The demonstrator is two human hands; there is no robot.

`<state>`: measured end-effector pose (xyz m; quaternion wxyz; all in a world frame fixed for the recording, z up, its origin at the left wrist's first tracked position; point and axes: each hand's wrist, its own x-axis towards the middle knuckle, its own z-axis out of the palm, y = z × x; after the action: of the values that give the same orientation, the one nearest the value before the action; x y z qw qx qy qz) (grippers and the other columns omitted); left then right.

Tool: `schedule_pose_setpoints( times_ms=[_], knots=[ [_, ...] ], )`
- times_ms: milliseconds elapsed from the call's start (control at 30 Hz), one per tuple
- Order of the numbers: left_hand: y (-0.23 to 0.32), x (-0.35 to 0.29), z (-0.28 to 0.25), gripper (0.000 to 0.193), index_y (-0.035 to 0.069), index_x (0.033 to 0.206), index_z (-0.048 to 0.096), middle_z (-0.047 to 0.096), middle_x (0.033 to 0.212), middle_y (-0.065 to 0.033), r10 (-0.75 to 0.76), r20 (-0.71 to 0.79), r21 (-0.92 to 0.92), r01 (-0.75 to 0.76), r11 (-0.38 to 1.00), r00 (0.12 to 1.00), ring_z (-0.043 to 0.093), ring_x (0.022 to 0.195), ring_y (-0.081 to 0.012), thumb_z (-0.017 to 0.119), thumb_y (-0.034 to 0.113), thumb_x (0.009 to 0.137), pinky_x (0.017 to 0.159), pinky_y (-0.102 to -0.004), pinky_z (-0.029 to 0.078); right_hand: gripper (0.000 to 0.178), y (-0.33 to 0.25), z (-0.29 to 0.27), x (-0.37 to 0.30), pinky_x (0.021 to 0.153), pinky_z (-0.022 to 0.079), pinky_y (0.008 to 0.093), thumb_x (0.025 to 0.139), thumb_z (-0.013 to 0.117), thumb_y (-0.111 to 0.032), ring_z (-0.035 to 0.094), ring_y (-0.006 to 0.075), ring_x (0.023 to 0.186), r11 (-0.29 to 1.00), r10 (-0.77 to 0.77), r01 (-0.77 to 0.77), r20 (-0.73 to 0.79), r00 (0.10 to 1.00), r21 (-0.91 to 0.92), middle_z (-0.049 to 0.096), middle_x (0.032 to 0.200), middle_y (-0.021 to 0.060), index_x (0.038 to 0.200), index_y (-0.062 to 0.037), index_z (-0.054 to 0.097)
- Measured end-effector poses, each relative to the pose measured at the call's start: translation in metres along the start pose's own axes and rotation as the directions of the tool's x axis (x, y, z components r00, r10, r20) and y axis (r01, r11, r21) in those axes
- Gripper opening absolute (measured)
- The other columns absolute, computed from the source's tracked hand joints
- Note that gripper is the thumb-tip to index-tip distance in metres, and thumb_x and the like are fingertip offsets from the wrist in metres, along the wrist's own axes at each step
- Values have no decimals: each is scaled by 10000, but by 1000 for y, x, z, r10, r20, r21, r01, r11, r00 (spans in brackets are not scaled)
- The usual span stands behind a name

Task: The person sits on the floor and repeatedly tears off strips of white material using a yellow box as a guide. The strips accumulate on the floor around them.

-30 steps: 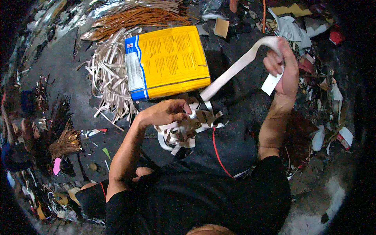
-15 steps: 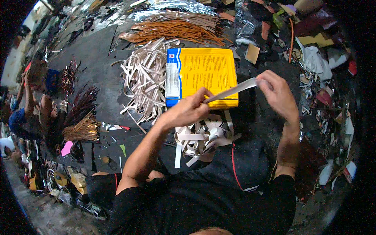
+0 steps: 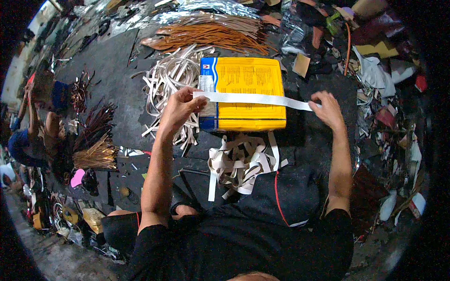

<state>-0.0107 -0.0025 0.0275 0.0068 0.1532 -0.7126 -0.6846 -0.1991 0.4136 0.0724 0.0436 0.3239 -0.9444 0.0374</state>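
Note:
A flat white strip (image 3: 255, 98) is stretched between my hands, across a yellow box-like package (image 3: 251, 77) with a blue and white left end. My left hand (image 3: 180, 107) pinches one end of the strip, beside the package's blue edge. At the other end, past the package's right side, my right hand (image 3: 327, 108) grips the strip between thumb and fingers. Left of the package lies a heap of thin pale strips (image 3: 171, 75), partly behind my left hand. Nearer my lap is a looser pile of wider white strips (image 3: 241, 161), curled and looped.
Beyond the package lie bundles of orange-brown strips (image 3: 213, 38) and shiny silvery strips (image 3: 211, 5). At the left, another person (image 3: 28, 145) sits near dark and golden-brown strip bundles (image 3: 96, 152). Scraps, among them a crumpled white sheet (image 3: 375, 70), line the right side.
My left hand has moved left along the package, and the strip now spans it lengthwise. The right hand has shifted slightly down and right, still gripping its end.

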Motion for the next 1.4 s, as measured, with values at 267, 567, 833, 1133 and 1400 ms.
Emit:
schedule_pose_setpoints(
  times_ms=[267, 567, 833, 1133, 1400],
  knots=[
    [-28, 13, -1, 208, 9, 899, 631, 645, 762, -12, 67, -141, 55, -60, 997, 988, 564, 686, -63, 664, 215, 903, 604, -214, 447, 202, -208, 45, 89, 938, 439, 395, 867, 642, -169, 576, 316, 1040, 639, -420, 460, -221, 880, 617, 619, 1053, 142, 1019, -37, 645],
    [-39, 12, 2, 212, 1, 916, 671, 670, 773, -23, 16, -270, -95, -43, 995, 963, 559, 650, -60, 679, 211, 889, 600, -213, 442, 161, -240, 86, 109, 807, 506, 374, 885, 601, -71, 631, 306, 884, 515, -421, 456, -249, 872, 726, 640, 939, 140, 1035, -28, 642],
    [-46, 17, 7, 233, 20, 913, 645, 632, 782, 3, -34, -262, -166, -10, 986, 965, 531, 684, -55, 670, 252, 901, 616, -200, 408, 201, -236, 93, 107, 756, 511, 361, 790, 643, 0, 620, 283, 837, 540, -474, 542, -299, 828, 644, 612, 883, 107, 985, -41, 672],
    [-36, 22, 15, 234, 14, 871, 596, 578, 748, 0, -148, -288, -199, 91, 976, 946, 489, 659, -61, 605, 239, 935, 618, -206, 404, 188, -250, 93, 99, 744, 469, 378, 777, 701, -119, 590, 252, 831, 664, -461, 584, -359, 811, 467, 600, 873, 72, 950, -60, 655],
    [-51, 9, 8, 261, -14, 1027, 646, 658, 868, -33, -56, -263, -229, -6, 973, 963, 577, 764, -73, 671, 212, 900, 674, -212, 450, 141, -252, 93, 101, 708, 436, 372, 774, 723, -171, 581, 232, 817, 686, -408, 554, -382, 829, 471, 593, 848, 47, 881, -89, 679]
  ],
)
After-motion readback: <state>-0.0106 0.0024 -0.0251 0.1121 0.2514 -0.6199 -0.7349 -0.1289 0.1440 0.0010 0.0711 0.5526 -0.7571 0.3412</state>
